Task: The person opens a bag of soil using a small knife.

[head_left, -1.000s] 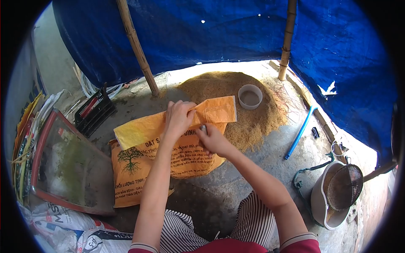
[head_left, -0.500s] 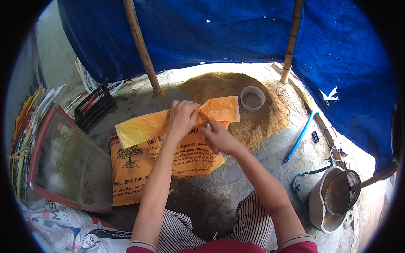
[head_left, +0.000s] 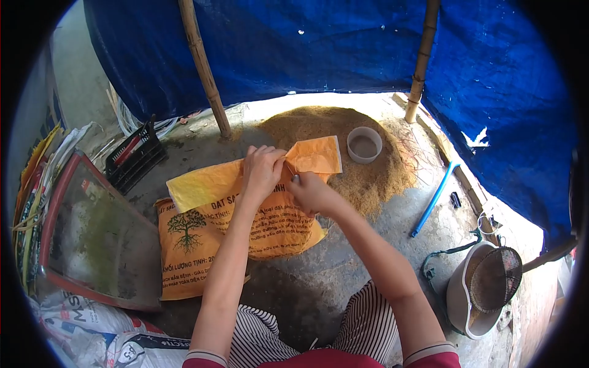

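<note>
An orange printed sack (head_left: 270, 230) lies on the ground in front of me, its top part folded over into a yellow-orange flap (head_left: 205, 184). My left hand (head_left: 264, 175) is closed on the folded edge near the middle, bunching the material. Just right of it, my right hand (head_left: 313, 195) is wrapped round a small tool (head_left: 296, 180) with a metallic end against the fold. Most of the tool is hidden in the fist. The sack's folded corner (head_left: 316, 156) sticks out to the upper right.
A pile of brown grains (head_left: 386, 181) lies behind the sack, with a white round container (head_left: 364, 145) on it. At right are a blue tube (head_left: 435, 199) and a white bucket (head_left: 460, 297) with a sieve (head_left: 497, 279). A red-framed panel (head_left: 104, 239) and black crate (head_left: 134, 153) stand left.
My right hand has shifted slightly left and down, and less of the tool shows. The folded corner has moved slightly left. My left hand keeps its grip.
</note>
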Tool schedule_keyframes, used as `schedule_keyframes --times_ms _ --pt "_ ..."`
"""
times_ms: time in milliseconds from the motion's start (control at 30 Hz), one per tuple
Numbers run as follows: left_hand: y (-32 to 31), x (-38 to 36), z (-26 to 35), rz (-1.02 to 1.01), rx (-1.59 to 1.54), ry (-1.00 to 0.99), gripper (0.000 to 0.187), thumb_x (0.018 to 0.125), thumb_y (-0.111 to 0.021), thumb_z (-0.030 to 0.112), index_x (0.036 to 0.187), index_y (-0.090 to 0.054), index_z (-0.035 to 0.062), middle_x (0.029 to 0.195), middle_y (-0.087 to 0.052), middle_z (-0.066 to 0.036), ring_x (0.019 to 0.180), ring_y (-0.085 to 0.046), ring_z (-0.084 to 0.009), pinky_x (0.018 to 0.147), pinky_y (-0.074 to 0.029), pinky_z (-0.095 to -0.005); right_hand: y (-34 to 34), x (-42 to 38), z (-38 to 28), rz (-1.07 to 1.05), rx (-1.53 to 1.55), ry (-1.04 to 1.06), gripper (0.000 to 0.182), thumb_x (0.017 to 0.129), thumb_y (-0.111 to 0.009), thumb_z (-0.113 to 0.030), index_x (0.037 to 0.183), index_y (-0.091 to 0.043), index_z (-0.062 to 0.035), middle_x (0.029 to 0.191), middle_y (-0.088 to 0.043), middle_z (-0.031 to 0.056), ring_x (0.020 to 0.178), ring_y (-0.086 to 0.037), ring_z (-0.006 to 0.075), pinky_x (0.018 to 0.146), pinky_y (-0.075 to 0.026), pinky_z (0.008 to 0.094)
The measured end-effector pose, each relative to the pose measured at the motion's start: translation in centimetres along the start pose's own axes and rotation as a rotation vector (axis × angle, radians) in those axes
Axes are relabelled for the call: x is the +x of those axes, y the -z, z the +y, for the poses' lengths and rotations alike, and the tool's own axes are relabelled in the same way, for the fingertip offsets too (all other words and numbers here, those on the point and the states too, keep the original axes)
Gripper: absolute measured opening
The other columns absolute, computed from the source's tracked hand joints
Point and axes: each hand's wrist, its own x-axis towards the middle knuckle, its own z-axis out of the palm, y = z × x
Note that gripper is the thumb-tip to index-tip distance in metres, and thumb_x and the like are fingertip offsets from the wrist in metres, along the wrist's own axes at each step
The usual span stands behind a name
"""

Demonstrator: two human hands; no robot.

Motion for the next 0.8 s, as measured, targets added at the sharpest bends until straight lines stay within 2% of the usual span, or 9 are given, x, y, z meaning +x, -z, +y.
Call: schedule_keyframes --times_ms 67,267,300,333,600,633,733,767,800 --pt "0.1 -0.2 -0.1 0.023 0.004 0.004 0.012 0.08 -0.06 0.007 0.086 -0.068 0.0022 0.079 -0.065 -0.01 0.081 -0.058 -0.0252 0.075 -0.038 -0.0362 -0.4 0.0 -0.5 0.0 -0.036 -0.012 0.028 0.095 -0.051 -0.028 0.081 -0.051 -0.0041 0.061 -0.049 -0.0001 0.032 -0.035 0.005 0.024 -0.027 0.0231" --pt "-0.3 -0.2 -0.6 0.028 -0.017 0.037 0.013 0.08 -0.059 0.008 0.087 -0.069 0.0013 0.082 -0.066 -0.011 0.082 -0.059 -0.0262 0.077 -0.039 -0.0363 -3.4 0.1 0.6 0.288 -0.338 0.149 0.026 0.093 -0.053 -0.025 0.083 -0.052 -0.0003 0.061 -0.056 0.0059 0.034 -0.046 0.0126 0.03 -0.039 0.0298" --pt "-0.4 -0.3 -0.6 0.025 -0.016 0.047 0.014 0.081 -0.059 0.007 0.088 -0.069 0.0012 0.082 -0.066 -0.011 0.082 -0.059 -0.0263 0.078 -0.039 -0.0363 -2.8 1.8 1.7 0.402 -0.915 0.419 0.028 0.09 -0.053 -0.019 0.082 -0.053 0.0073 0.067 -0.061 0.0166 0.043 -0.059 0.0232 0.04 -0.048 0.036" --pt "-0.6 -0.2 -0.6 0.025 -0.016 0.055 0.014 0.081 -0.059 0.007 0.088 -0.069 0.001 0.082 -0.066 -0.011 0.082 -0.059 -0.0264 0.078 -0.039 -0.0363 -1.6 3.0 2.4 0.404 -0.919 0.419 0.028 0.09 -0.053 -0.019 0.082 -0.053 0.0073 0.067 -0.061 0.0166 0.043 -0.059 0.0232 0.04 -0.048 0.036" --pt "-0.3 -0.4 -0.1 0.0 -0.049 0.055 0.015 0.081 -0.058 0.006 0.09 -0.069 0.0019 0.082 -0.066 -0.011 0.083 -0.059 -0.0262 0.08 -0.04 -0.0367 1.5 3.9 -0.5 -0.431 0.416 -0.015 0.012 0.094 -0.049 -0.017 0.09 -0.05 -0.0054 0.068 -0.055 0.0026 0.044 -0.049 0.0071 0.035 -0.04 0.0203" --pt "-0.4 -0.3 0.2 0.002 -0.061 0.059 0.015 0.081 -0.058 0.006 0.09 -0.07 0.0029 0.082 -0.066 -0.012 0.083 -0.059 -0.026 0.081 -0.04 -0.0368 0.3 3.4 0.2 -0.254 0.494 0.044 0.015 0.098 -0.044 -0.021 0.087 -0.045 -0.0105 0.062 -0.043 -0.0041 0.042 -0.034 -0.0018 0.03 -0.024 0.0118" --pt "1.1 0.2 1.9 -0.147 -0.016 0.218 0.015 0.081 -0.06 0.008 0.09 -0.071 0.0058 0.082 -0.066 -0.013 0.084 -0.059 -0.0262 0.081 -0.04 -0.0375 -0.7 2.5 1.4 -0.252 0.691 0.06 0.018 0.098 -0.047 -0.023 0.087 -0.047 -0.008 0.066 -0.046 -0.0007 0.043 -0.038 -0.0004 0.033 -0.03 0.0125" --pt "1.7 0.0 2.1 -0.143 -0.052 0.239 0.015 0.079 -0.062 0.009 0.093 -0.068 0.0065 0.082 -0.065 -0.015 0.085 -0.058 -0.0281 0.082 -0.041 -0.0387 -0.2 3.1 2.3 -0.369 0.701 0.107 0.019 0.098 -0.047 -0.023 0.097 -0.049 -0.0041 0.073 -0.054 0.0043 0.052 -0.05 0.0039 0.037 -0.039 0.0131" --pt "1.7 -0.3 1.5 -0.15 -0.053 0.25 0.015 0.079 -0.062 0.009 0.093 -0.068 0.0065 0.082 -0.065 -0.015 0.085 -0.058 -0.0281 0.082 -0.041 -0.0387 -1.4 2.1 2.4 -0.368 0.707 0.095 0.019 0.098 -0.047 -0.023 0.097 -0.049 -0.0041 0.073 -0.054 0.0043 0.052 -0.05 0.0039 0.037 -0.039 0.0131"
